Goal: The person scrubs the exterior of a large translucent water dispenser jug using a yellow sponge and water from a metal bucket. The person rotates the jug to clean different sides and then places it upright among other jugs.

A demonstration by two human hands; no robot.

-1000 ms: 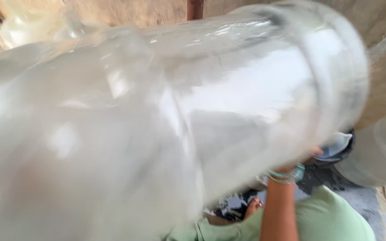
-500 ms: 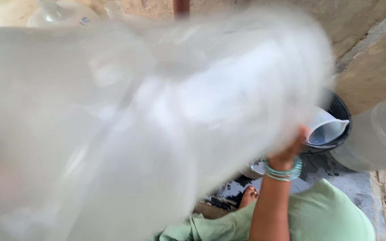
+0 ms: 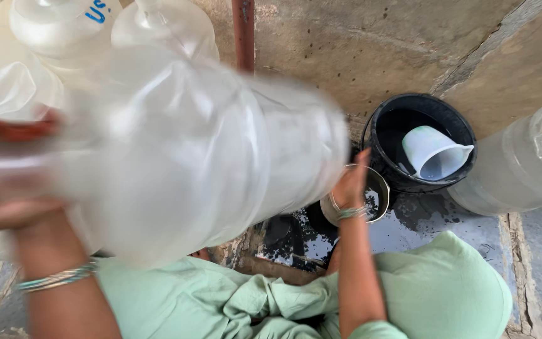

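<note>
A large clear plastic water jug [image 3: 183, 150] lies tilted on its side in front of me, blurred with motion. My left hand [image 3: 4, 204] grips it at the left end, and a blurred red part [image 3: 7, 129] shows just above that hand. My right hand [image 3: 349, 183] presses against the jug's base at the right, a bangle on its wrist. Just behind my right hand a small steel bowl [image 3: 377, 188] sits on the wet ground. I am wearing light green clothes [image 3: 434, 295].
A black bucket [image 3: 387, 129] holding a white plastic mug [image 3: 434, 152] stands at the back right by a concrete wall [image 3: 359, 44]. Another clear jug [image 3: 522, 160] lies at the right, more clear jugs [image 3: 158, 25] crowd the back left, and a rusty pipe [image 3: 243, 31] runs up the wall.
The jug has swung left and away from the camera, uncovering the bucket, mug and steel bowl. My right hand stays at its base.
</note>
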